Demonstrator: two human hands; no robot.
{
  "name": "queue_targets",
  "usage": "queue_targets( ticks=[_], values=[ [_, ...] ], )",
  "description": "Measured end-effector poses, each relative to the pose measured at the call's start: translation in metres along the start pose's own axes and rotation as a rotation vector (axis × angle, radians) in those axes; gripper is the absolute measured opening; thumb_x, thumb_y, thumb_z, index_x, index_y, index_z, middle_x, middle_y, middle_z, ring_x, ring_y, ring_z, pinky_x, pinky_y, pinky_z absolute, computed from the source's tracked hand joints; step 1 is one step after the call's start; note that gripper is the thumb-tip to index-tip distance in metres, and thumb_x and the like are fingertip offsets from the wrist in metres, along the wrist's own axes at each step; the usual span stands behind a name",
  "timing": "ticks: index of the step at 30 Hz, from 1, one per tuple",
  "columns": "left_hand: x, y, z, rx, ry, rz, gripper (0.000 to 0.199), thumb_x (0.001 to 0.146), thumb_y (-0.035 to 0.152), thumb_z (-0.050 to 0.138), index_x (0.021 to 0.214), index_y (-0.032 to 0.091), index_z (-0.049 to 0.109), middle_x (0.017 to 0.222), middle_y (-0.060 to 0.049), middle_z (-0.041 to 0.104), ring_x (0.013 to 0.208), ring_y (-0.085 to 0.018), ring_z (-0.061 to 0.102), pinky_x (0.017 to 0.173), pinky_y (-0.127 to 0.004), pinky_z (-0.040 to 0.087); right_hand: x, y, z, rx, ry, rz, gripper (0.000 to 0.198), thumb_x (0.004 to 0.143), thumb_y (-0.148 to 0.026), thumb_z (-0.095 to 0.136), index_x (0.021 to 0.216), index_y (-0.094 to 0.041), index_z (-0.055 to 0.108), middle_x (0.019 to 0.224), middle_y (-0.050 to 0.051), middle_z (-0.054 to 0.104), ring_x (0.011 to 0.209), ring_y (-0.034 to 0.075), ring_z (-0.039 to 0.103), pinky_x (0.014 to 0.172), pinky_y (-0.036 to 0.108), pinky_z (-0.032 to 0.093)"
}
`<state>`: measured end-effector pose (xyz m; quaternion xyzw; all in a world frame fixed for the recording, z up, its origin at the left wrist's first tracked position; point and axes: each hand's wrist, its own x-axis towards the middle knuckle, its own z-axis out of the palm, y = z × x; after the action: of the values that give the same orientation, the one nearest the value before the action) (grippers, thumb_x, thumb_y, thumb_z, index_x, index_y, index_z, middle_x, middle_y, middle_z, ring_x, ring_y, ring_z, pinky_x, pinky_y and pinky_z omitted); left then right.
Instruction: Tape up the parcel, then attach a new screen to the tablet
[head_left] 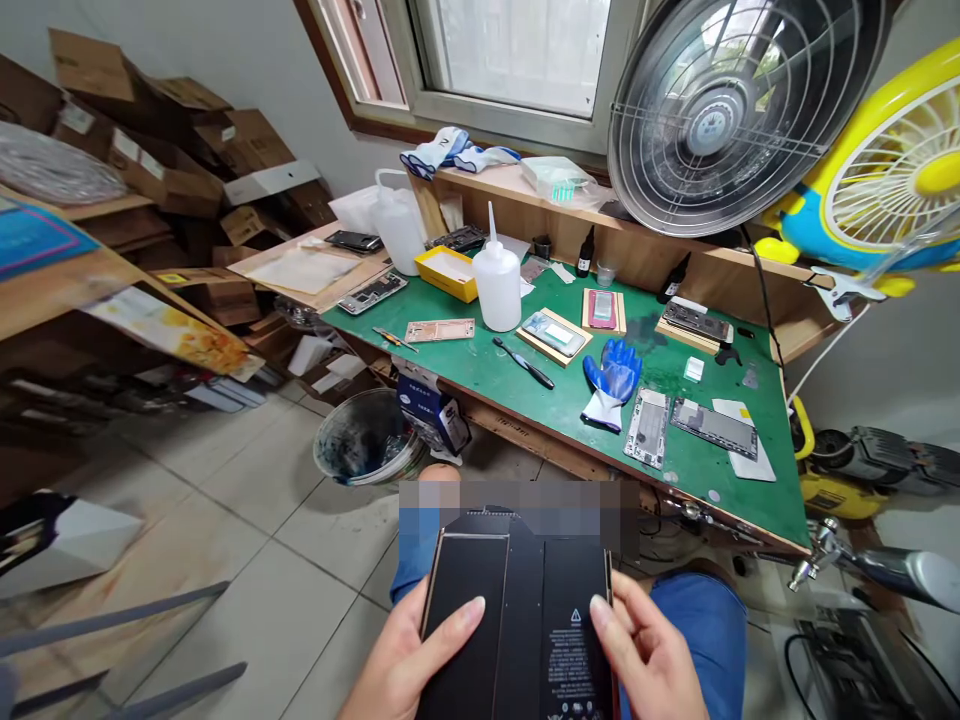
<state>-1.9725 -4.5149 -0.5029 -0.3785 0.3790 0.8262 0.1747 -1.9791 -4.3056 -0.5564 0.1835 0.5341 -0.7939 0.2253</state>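
Green tabletop (517, 395), tiled floor (232, 460), window (517, 60), cardboard boxes (161, 175), handheld black panel (525, 620)

The black panel (521, 610) runs off the bottom edge, wrists too, and a pixelated patch (559, 494) just past the hands hides whatever's around its far end. Left hand's (401, 650) fingers are mostly tucked underneath, so can't see how they're curled. The fine print (571, 660) by the right hand's (651, 645) thumb is way too small to read. Ahead and right of the hands, the grey fan (712, 122) gets chopped by the top edge, the yellow fan (937, 178) by the right one. Far left of them, the shelf stuff (64, 410) is just blur.
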Motion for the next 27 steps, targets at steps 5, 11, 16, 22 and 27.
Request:
queue_targets(
  ticks=[5,11,16,22,27],
  values=[
    [0.002,-0.002,-0.009,0.091,-0.023,-0.040,0.078,0.079,0.036,0.093,0.150,0.021,0.062,0.116,-0.015,0.084,0.093,-0.038,0.083,0.081,-0.047,0.070,0.027,-0.045,-0.017,-0.251,0.089,-0.122,0.060,0.087,-0.067,0.079,0.125,-0.021,0.080,0.111,0.011,0.082,0.099,0.025,0.075,0.084,0.031,0.061],
    [0.003,-0.004,-0.016,0.090,-0.050,-0.059,0.076,0.083,0.034,0.091,0.151,0.023,0.060,0.114,-0.013,0.085,0.094,-0.036,0.083,0.082,-0.046,0.070,0.040,-0.070,-0.017,-0.358,0.005,-0.144,0.051,0.094,-0.065,0.072,0.118,-0.021,0.084,0.096,0.008,0.082,0.079,0.021,0.073,0.072,0.030,0.059],
    [0.002,0.001,-0.009,0.068,-0.016,-0.064,0.078,0.081,0.034,0.092,0.150,0.018,0.059,0.107,-0.015,0.085,0.087,-0.036,0.084,0.075,-0.043,0.070,0.039,-0.069,-0.015,-0.369,-0.001,-0.117,0.053,0.094,-0.066,0.071,0.116,-0.020,0.083,0.084,0.006,0.079,0.072,0.019,0.070,0.062,0.026,0.055],
    [0.002,0.002,-0.005,0.058,-0.008,-0.060,0.069,0.081,0.034,0.092,0.141,0.016,0.065,0.106,-0.015,0.086,0.090,-0.037,0.083,0.078,-0.046,0.070,0.044,-0.068,-0.015,-0.373,0.000,-0.108,0.053,0.093,-0.067,0.072,0.110,-0.018,0.083,0.081,0.006,0.077,0.074,0.020,0.070,0.069,0.028,0.058],
    [0.003,0.001,-0.008,0.063,-0.012,-0.022,0.070,0.077,0.034,0.095,0.140,0.018,0.069,0.112,-0.015,0.085,0.097,-0.038,0.083,0.083,-0.045,0.069,0.046,-0.068,-0.015,-0.393,0.028,-0.105,0.054,0.091,-0.069,0.073,0.107,-0.018,0.083,0.078,0.005,0.075,0.071,0.018,0.067,0.064,0.027,0.054]
  ],
)
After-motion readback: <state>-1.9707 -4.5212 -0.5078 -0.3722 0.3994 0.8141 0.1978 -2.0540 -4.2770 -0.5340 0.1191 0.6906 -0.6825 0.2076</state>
